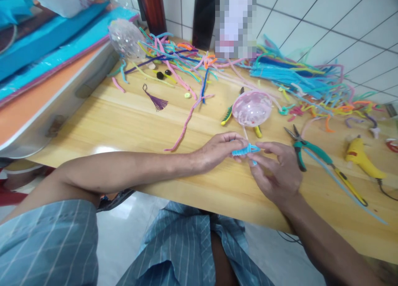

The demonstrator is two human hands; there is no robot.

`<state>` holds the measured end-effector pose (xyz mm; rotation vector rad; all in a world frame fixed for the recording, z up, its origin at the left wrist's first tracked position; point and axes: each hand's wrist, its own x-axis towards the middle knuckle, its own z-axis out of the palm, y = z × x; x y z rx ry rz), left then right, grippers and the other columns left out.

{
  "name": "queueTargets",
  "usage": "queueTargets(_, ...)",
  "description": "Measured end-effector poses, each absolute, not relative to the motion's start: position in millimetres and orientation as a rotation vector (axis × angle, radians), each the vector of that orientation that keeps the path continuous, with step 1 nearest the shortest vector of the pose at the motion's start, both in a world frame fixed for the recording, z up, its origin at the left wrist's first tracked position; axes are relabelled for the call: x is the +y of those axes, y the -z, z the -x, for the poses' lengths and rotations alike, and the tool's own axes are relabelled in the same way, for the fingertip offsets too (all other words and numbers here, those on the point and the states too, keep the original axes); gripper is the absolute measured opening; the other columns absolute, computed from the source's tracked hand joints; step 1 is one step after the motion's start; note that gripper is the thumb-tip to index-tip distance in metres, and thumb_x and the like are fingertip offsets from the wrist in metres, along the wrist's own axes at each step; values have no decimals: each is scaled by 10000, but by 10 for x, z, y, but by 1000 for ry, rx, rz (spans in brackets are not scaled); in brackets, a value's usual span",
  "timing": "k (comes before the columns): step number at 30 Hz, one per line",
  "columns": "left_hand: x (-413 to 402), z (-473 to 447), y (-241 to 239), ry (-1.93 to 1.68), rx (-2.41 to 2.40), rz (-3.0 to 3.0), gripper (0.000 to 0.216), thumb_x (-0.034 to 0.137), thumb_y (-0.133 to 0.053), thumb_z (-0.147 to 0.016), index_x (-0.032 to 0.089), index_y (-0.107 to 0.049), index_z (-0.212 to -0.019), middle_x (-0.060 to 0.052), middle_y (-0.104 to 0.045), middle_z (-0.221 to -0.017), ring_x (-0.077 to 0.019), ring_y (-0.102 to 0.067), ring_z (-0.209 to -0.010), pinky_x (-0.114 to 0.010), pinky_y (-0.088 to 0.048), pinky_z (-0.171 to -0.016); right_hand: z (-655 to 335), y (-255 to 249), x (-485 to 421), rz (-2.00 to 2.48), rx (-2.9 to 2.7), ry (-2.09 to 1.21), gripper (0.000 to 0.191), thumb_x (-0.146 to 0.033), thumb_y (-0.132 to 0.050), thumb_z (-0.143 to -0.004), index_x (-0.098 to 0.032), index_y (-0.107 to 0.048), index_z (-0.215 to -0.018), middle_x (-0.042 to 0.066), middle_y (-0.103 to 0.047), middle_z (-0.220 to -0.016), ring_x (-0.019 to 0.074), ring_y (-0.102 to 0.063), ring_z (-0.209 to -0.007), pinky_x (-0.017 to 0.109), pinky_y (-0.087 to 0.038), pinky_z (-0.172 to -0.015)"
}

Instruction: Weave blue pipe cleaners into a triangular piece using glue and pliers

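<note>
Left grip (217,150) over wooden table (139,128), tiled wall (300,22) beyond

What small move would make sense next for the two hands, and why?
Perhaps a gentle tug with the right hand on the looped end of the fuzzy blue piece: the left hand grips its ridged, coiled part, the right fingers are already at that end, and the loop there looks open rather than drawn tight.
</note>
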<state>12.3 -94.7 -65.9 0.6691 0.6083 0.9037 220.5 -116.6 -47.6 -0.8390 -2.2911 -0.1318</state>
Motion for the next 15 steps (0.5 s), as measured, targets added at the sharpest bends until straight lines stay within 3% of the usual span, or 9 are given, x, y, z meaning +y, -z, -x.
queueTargets(10,-943,-120,679,-900,704,-756,231,324,-799,-865,129,-686,-917,-4,-713,-818,-88,-648,-712,-264,-527,-778,-2202,564,-1109,826,-2260,140,338,-118,-711,-864,-296,-726,-1150,99,-697,-1287,284,-694,-1128,450,-604,-876)
queueTargets(15,-924,-111,643,-973,728,-773,246,338,-816,-831,130,-689,-861,8,-682,-723,-93,-614,-678,-253,-491,-728,-2188,555,-1128,852,-2144,-109,177,-257,-705,-918,-288,-739,-1090,98,-717,-1204,283,-697,-1068,467,-582,-865)
